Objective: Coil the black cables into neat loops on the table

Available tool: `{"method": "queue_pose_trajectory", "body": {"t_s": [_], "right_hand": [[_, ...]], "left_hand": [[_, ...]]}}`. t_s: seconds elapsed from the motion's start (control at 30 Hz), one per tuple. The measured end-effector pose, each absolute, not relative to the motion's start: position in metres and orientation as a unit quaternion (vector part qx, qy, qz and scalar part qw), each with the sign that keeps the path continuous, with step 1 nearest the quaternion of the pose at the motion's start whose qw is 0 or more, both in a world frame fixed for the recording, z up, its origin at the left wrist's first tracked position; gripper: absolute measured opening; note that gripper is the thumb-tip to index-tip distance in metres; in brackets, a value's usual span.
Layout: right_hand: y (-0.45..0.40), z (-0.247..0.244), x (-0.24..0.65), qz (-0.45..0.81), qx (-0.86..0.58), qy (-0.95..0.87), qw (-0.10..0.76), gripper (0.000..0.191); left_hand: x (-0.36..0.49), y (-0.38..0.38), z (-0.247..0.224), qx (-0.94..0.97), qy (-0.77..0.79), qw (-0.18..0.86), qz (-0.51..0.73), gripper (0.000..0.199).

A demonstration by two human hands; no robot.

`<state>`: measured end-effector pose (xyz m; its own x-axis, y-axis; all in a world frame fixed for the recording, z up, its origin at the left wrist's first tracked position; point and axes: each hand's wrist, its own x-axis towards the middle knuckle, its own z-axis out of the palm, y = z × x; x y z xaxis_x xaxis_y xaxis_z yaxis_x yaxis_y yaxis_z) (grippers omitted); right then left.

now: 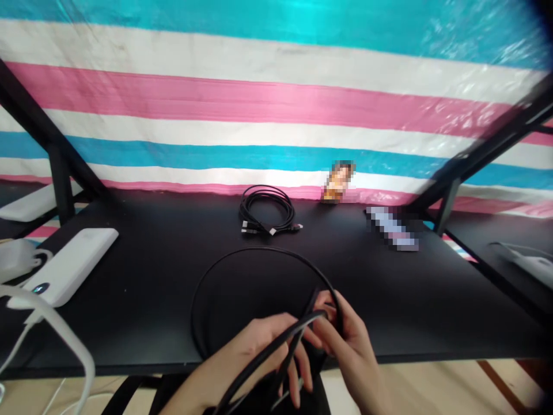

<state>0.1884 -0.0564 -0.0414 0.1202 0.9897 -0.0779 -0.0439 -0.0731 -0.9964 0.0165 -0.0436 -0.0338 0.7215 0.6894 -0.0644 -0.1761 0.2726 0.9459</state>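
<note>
A long black cable runs in a wide loop over the front of the black table and through both my hands. My right hand is closed round it, with the thumb and fingers pinching strands together. Beside it, my left hand is also on the cable; its first fingertips reach to the strands at the right hand, while the other fingers hang curved downward. Part of the cable crosses in front of my left hand and drops past the table edge. Behind the loop lies a coiled bundle of black cable with several plugs showing.
To the left, a white power bank with a small lit display lies near a white adapter and a thick white cord. Blurred-out items, one upright and one flat, are at the back right. Black frame bars flank the table.
</note>
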Motion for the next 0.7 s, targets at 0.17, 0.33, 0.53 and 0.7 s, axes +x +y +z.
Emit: {"method": "queue_pose_trajectory", "body": {"t_s": [0.17,0.33,0.53,0.7], "right_hand": [[-0.055,-0.038,0.191,0.535,-0.529,-0.413,0.513,0.031],[-0.071,-0.042,0.204,0.587,-0.477,-0.37,0.54,0.04],[-0.063,-0.04,0.234,0.515,-0.518,-0.295,0.616,0.031],[-0.043,-0.037,0.272,0.493,-0.544,-0.204,0.647,0.031]], "left_hand": [[0.012,-0.044,-0.039,0.405,0.199,0.841,0.296,0.047],[-0.006,-0.04,-0.04,0.256,0.298,0.796,0.462,0.031],[-0.051,-0.03,-0.026,0.129,0.376,0.634,0.663,0.031],[-0.087,-0.027,-0.021,0.116,0.363,0.537,0.753,0.031]]}}
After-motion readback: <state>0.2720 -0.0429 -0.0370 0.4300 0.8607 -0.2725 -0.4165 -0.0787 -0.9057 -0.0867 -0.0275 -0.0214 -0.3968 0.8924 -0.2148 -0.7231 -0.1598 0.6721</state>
